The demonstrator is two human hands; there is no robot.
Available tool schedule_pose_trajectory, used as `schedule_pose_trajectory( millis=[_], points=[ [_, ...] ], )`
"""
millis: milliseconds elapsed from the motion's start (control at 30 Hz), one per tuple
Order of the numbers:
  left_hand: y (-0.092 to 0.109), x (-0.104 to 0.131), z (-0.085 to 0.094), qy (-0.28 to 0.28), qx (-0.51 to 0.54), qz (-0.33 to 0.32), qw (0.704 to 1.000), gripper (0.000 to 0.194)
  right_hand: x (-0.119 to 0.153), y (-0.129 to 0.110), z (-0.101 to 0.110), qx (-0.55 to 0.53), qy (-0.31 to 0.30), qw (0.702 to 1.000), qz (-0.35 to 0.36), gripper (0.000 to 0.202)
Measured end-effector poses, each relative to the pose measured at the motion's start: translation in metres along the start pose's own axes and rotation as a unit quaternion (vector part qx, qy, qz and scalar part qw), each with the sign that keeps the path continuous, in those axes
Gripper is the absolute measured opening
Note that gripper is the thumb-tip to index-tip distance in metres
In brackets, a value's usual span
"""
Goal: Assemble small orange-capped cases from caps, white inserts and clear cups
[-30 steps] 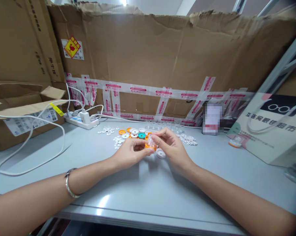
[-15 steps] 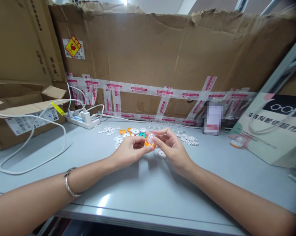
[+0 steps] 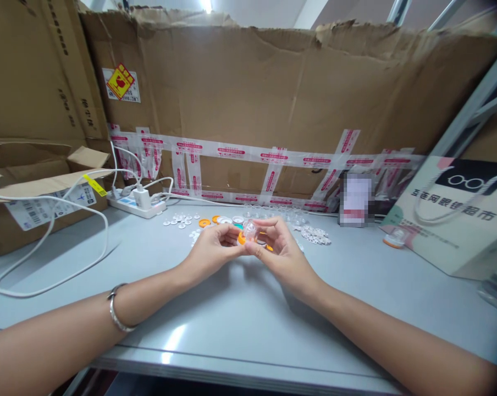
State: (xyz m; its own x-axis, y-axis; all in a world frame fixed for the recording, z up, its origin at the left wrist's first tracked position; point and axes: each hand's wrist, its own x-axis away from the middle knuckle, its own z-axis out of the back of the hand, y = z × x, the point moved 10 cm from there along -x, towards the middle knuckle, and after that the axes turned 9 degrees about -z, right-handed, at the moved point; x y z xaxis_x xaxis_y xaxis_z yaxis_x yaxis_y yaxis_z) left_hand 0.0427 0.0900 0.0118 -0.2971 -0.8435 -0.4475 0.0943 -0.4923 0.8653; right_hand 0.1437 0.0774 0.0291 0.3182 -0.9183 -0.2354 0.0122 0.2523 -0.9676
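Between both hands, above the grey table [image 3: 232, 319], is a small piece with a clear dome [image 3: 250, 229] and an orange base [image 3: 242, 237]. My left hand [image 3: 211, 246] pinches its left side with thumb and fingers. My right hand [image 3: 287, 254] has its thumb and fingers closed round the right side. Behind the hands lie orange and white rings [image 3: 204, 223], small white discs with stems [image 3: 181, 220], a pile of flat white pieces [image 3: 315, 235] and clear domes [image 3: 273, 212]. The fingers hide part of the held piece.
An open cardboard box [image 3: 29, 220] and a power strip [image 3: 139, 205] with white cables stand at the left. A large carton [image 3: 240, 99] forms the back. On the right are a phone [image 3: 355, 203], a paper bag [image 3: 446, 220] and an orange-based domed piece [image 3: 394, 241].
The held piece has tilted and shifted slightly left, with its clear dome now more exposed. My right hand has moved slightly left. The view has shifted a little.
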Motion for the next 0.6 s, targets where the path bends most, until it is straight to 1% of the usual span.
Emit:
schedule_pose_trajectory(
  millis=[67,133,233,300,400,467,533,600],
  points=[
    [0.002,0.000,0.002,0.005,-0.019,-0.016,1.000,0.033,0.001,0.002,-0.002,0.000,-0.001,1.000,-0.008,0.031],
    [0.006,0.000,0.004,0.013,-0.031,-0.038,0.999,0.034,0.002,0.002,-0.001,0.003,0.015,1.000,-0.012,0.030],
    [0.014,0.001,0.006,0.028,-0.026,-0.071,0.997,0.040,0.002,-0.003,0.005,0.001,0.032,0.999,-0.010,0.031],
    [0.019,0.002,0.005,0.024,-0.033,-0.086,0.995,0.047,0.000,-0.010,0.011,-0.012,0.043,0.999,0.001,0.033],
    [0.023,0.002,0.003,0.009,-0.060,-0.101,0.993,0.056,-0.002,-0.022,0.026,-0.037,0.074,0.996,0.032,0.037],
    [0.024,0.002,0.002,0.001,-0.080,-0.105,0.991,0.054,-0.005,-0.024,0.030,-0.032,0.081,0.996,0.034,0.040],
    [0.024,0.002,0.002,-0.002,-0.096,-0.108,0.990,0.050,-0.013,-0.020,0.034,-0.017,0.079,0.996,0.022,0.043],
    [0.025,0.002,0.003,-0.003,-0.108,-0.111,0.988,0.045,-0.023,-0.021,0.049,-0.002,0.095,0.995,0.034,0.045]
  ],
)
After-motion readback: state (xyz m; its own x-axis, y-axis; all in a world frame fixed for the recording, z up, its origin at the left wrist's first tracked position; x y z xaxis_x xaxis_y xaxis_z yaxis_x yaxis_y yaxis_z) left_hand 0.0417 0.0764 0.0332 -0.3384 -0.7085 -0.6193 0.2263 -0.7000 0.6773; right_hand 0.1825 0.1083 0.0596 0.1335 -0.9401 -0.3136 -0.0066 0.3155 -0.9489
